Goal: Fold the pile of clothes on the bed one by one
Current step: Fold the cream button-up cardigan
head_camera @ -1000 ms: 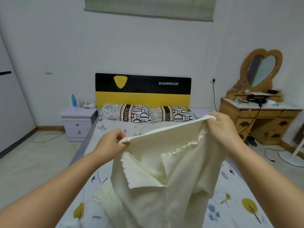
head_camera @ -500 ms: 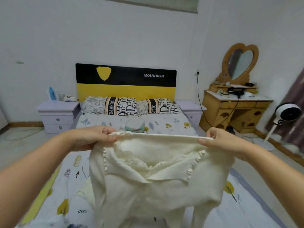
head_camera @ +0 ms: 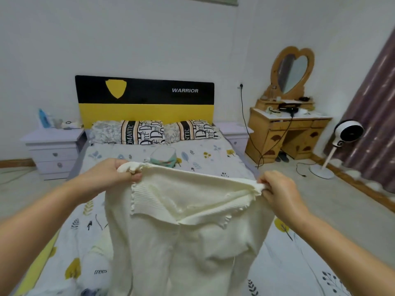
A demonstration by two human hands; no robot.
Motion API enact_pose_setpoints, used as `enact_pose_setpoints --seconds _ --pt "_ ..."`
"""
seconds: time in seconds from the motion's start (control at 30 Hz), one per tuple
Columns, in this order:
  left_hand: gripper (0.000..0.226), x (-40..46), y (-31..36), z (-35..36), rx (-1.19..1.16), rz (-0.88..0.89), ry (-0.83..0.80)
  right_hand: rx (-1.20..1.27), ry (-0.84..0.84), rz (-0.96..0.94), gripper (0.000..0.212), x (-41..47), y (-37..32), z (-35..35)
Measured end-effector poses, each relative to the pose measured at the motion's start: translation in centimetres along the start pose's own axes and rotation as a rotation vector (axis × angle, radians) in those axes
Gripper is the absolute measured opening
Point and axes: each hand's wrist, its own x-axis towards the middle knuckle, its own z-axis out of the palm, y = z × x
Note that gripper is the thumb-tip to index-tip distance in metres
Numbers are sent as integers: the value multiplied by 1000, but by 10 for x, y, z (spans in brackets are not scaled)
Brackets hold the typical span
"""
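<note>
A cream knitted top (head_camera: pixel 188 238) with a frilled ribbed collar hangs spread out in the air above the bed (head_camera: pixel 215 159). My left hand (head_camera: pixel 111 176) pinches its left shoulder. At the right shoulder, my right hand (head_camera: pixel 277 191) pinches the fabric too. The top edge is pulled taut between both hands and the body hangs down, hiding the bed below it. A small folded white and green garment (head_camera: pixel 163 157) lies on the sheet beyond the top, near the pillows.
Two patterned pillows (head_camera: pixel 154 132) lean on the black and yellow headboard (head_camera: pixel 145 103). Pale nightstands stand on both sides, the left one (head_camera: pixel 53 150) with small items. A wooden dresser (head_camera: pixel 286 133) with heart mirror, a cable and a white fan (head_camera: pixel 346 135) occupy the right.
My hands moved apart and lowered, stretching the top's shoulders flat and taut. The view turned right, bringing the fan and curtain into sight.
</note>
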Motion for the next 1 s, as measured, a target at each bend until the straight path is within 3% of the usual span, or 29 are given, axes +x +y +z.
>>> enact_pose_setpoints --seconds 0.13,0.2,0.27,0.37,0.5,0.67,0.8,0.87,0.93,1.0 --pt "43 -6 8 -9 -84 2 -165 12 196 100 16 0 -7 -11" --pt "45 -8 14 -19 -101 -2 -313 129 208 194 17 0 -7 -18" --pt "51 -9 19 -24 -84 -2 -343 257 217 269 23 -1 -6 -25" --pt "55 -8 25 -18 17 79 -260 307 252 312 24 -6 -8 -38" --pt "25 -9 45 -1 1 279 21 222 343 281 14 -18 -21 -70" --pt "32 -12 86 0 -55 413 303 78 430 116 14 -22 -34 -128" --pt "27 -16 116 -1 -84 482 337 142 432 104 6 -17 -26 -157" --pt "25 -9 118 7 -66 478 327 163 384 133 13 -13 -18 -159" --pt "26 5 109 25 -42 424 294 189 323 140 8 -7 -8 -148" --pt "27 23 87 52 4 321 238 176 219 192 17 -6 13 -120"
